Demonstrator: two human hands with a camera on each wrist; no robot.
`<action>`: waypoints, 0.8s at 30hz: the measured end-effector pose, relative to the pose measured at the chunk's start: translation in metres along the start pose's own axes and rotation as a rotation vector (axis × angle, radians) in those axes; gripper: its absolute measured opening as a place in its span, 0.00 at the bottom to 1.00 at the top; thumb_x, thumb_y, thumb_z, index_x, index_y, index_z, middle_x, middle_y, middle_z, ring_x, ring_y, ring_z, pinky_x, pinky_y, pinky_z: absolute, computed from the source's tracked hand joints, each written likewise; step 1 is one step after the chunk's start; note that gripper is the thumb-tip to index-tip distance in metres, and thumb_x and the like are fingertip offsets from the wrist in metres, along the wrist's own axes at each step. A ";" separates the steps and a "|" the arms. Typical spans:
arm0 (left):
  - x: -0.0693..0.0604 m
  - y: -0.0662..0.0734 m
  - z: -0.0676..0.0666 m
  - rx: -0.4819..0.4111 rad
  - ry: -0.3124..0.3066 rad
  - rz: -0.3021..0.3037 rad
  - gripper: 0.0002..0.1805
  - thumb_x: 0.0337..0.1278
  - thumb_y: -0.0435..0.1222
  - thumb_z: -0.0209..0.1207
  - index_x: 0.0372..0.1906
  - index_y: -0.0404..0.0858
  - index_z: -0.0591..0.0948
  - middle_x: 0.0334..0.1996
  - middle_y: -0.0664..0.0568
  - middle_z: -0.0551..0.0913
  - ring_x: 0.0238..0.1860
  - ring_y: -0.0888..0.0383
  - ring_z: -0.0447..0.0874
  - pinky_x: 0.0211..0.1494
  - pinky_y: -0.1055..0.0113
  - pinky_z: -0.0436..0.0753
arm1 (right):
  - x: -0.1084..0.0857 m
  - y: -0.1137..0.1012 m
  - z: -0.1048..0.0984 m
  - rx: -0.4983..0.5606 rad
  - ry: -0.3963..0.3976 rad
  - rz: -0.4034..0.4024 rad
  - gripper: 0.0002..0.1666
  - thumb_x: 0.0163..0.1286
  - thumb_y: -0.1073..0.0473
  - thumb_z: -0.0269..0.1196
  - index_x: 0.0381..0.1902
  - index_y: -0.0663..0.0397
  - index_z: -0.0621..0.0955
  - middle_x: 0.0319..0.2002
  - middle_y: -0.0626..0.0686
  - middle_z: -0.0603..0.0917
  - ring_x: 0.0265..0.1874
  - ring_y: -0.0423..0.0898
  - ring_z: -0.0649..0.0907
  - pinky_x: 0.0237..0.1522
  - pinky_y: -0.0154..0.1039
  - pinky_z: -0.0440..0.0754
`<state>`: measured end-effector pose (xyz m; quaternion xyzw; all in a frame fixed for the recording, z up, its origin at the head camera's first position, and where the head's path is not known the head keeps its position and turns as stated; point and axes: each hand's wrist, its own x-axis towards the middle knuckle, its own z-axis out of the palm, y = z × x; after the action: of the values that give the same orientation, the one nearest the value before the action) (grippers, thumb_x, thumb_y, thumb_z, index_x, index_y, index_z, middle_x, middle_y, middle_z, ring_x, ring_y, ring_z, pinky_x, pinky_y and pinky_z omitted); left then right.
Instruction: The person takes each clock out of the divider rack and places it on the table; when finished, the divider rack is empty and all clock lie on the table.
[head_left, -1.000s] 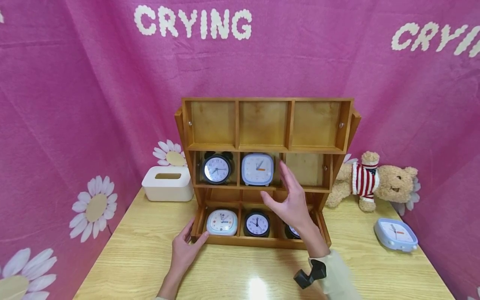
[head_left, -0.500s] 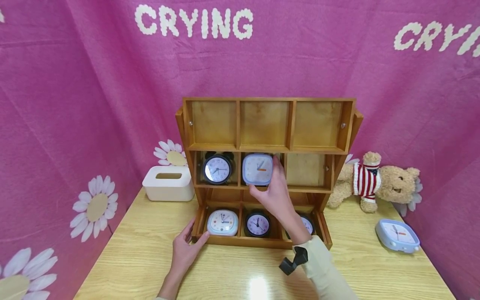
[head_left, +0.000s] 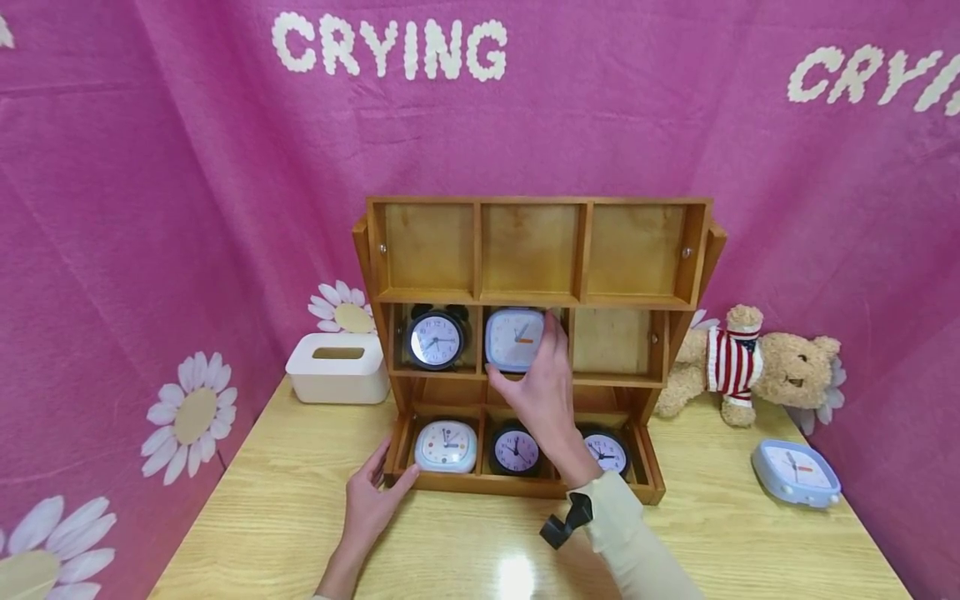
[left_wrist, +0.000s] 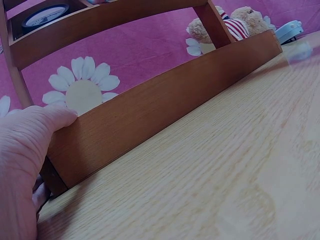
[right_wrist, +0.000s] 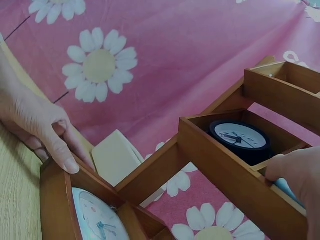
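Observation:
A brown wooden display rack [head_left: 532, 297] with three tiers of compartments stands on the table. A light blue alarm clock [head_left: 512, 340] sits in its middle tier, centre compartment. My right hand [head_left: 546, 392] holds this clock, thumb at its lower left and fingers at its right side. In the right wrist view a sliver of the blue clock [right_wrist: 288, 192] shows beside the thumb. My left hand [head_left: 370, 490] grips the rack's lower left corner; in the left wrist view the thumb [left_wrist: 62, 117] lies over the front board [left_wrist: 165, 95], with fingers partly hidden round the side.
A black twin-bell clock [head_left: 435, 340] fills the middle tier's left compartment. The bottom tier holds a pale clock [head_left: 446, 446] and black clocks [head_left: 516, 450]. A white tissue box [head_left: 337, 379] stands left; a teddy bear [head_left: 787, 367] and another blue clock [head_left: 797, 472] lie right.
My right hand has moved left and slightly down from beside the blue clock and come onto it, uncovering the black clock at bottom right. The left hand stays on the rack corner.

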<state>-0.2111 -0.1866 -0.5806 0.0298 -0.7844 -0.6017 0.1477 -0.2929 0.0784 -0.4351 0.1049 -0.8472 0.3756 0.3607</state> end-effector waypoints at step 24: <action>0.000 0.001 0.000 -0.003 0.000 0.004 0.40 0.57 0.38 0.76 0.73 0.33 0.74 0.71 0.33 0.74 0.73 0.39 0.71 0.74 0.49 0.71 | 0.002 -0.003 0.002 0.047 0.049 0.026 0.68 0.49 0.46 0.82 0.79 0.63 0.59 0.69 0.68 0.73 0.61 0.63 0.79 0.61 0.63 0.82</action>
<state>-0.2103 -0.1865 -0.5793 0.0280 -0.7834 -0.6027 0.1488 -0.2938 0.0752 -0.4328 0.0933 -0.8304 0.4027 0.3736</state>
